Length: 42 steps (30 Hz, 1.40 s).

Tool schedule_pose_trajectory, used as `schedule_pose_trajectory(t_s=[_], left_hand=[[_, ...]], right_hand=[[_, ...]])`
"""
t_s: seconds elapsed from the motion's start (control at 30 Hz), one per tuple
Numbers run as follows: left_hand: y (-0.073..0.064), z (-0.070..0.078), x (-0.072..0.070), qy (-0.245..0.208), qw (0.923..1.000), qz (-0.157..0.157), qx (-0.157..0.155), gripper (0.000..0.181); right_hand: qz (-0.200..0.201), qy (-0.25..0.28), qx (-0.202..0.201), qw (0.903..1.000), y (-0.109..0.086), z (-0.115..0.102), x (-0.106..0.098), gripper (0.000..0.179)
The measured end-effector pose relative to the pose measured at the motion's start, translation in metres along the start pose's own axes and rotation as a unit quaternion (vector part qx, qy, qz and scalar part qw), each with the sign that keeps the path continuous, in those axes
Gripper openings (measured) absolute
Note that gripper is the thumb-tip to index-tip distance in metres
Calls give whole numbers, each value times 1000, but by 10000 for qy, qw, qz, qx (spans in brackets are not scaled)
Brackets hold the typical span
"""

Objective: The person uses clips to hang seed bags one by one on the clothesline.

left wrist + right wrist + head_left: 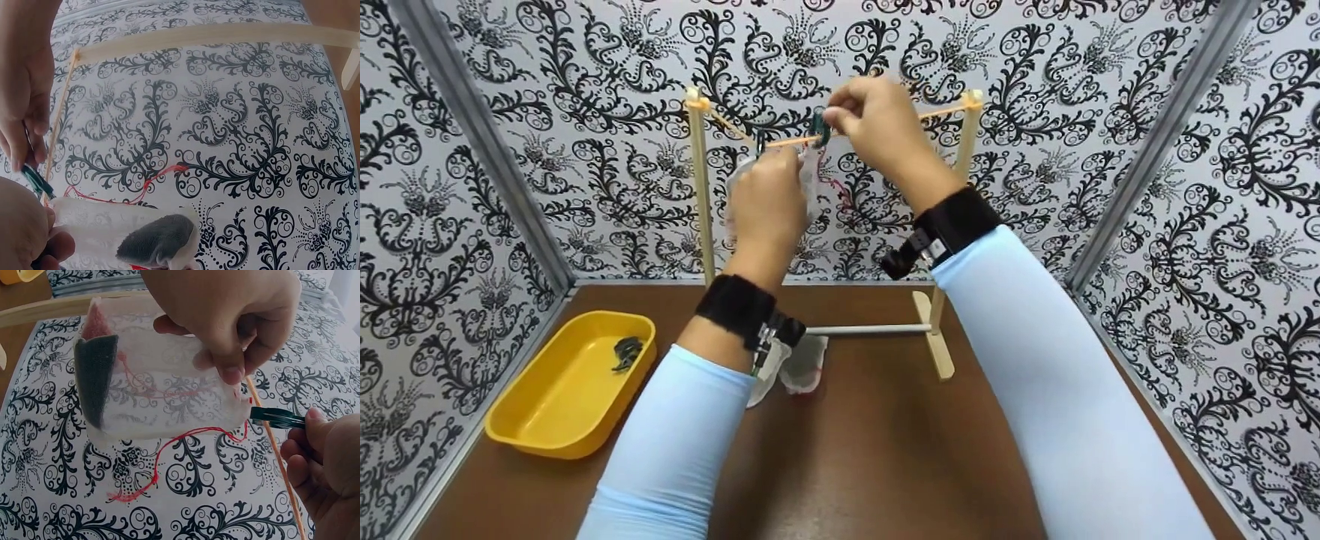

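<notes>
A sheer white pouch (pixel 169 402) with a red drawstring (pixel 185 433) and a dark grey patch at its bottom hangs by an orange cord (pixel 795 141). My left hand (pixel 769 199) pinches its top edge against the cord. In my right hand (pixel 877 124) is a dark green clothespin (pixel 278 417), pinched between thumb and fingers, its tip over the cord at the pouch's top corner. A second dark clothespin (pixel 760 141) stands on the cord just above my left hand. Much of the pouch is hidden behind my left hand in the head view.
Two wooden posts, left (pixel 701 195) and right (pixel 967 142), carry the cord; a grey bar (pixel 877 328) runs low between them. A yellow basin (pixel 514 397) with several dark clothespins (pixel 627 352) stands at left. More pale pouches (pixel 804 367) lie on the brown table. Patterned walls surround it.
</notes>
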<state>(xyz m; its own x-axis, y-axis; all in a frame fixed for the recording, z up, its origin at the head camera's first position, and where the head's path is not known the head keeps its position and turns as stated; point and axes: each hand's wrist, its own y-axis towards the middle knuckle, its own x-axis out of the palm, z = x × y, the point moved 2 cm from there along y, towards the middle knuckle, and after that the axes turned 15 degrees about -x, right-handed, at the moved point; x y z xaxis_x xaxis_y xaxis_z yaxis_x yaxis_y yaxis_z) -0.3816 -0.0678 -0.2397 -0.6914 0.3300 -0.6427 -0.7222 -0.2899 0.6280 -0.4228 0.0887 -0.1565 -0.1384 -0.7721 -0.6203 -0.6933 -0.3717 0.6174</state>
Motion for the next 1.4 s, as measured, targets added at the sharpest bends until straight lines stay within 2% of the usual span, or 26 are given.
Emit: schedule_pose_trajectory(t_s=[0.13,0.37,0.53,0.63,0.7,0.8,0.97,1.07,1.13,1.23,1.4], left_hand=[[0,-1,3,-31,9999,118,83,12],[1,-6,5,-79,10000,47,-2,16],[-1,-4,3,41,10000,-48,6,18],[-4,-5,3,-94,9999,-88,3,19],[-7,-5,4,-198,9998,-72,49,21],[-13,-7,5,-325,9993,-42,164,22],[-23,-12,11,-591,9977,73,313,22],[-30,-18,17,-816,9953,283,443,21],[-37,-23,21,-903,9942,339,473,21],[-47,-32,23,-1000,9946,132,257,23],[-60,-55,27,-914,9922,-715,-457,26]], right_hand=[[-309,-85,9,9995,0,3,6,17],[-659,48,52,9978,-5,3,10,15],[-1010,9,157,9948,-7,1,13,32],[-1228,-69,287,9920,-10,1,13,44],[-1283,-125,293,9912,-13,3,13,46],[-1116,-11,98,9937,-23,7,13,46],[-541,273,-483,9970,-44,19,15,41],[-216,480,-603,9968,-61,28,15,32],[-128,587,-492,9970,-74,35,16,29],[-114,461,-319,9984,-96,48,18,29],[-131,398,-145,9990,-137,75,30,31]])
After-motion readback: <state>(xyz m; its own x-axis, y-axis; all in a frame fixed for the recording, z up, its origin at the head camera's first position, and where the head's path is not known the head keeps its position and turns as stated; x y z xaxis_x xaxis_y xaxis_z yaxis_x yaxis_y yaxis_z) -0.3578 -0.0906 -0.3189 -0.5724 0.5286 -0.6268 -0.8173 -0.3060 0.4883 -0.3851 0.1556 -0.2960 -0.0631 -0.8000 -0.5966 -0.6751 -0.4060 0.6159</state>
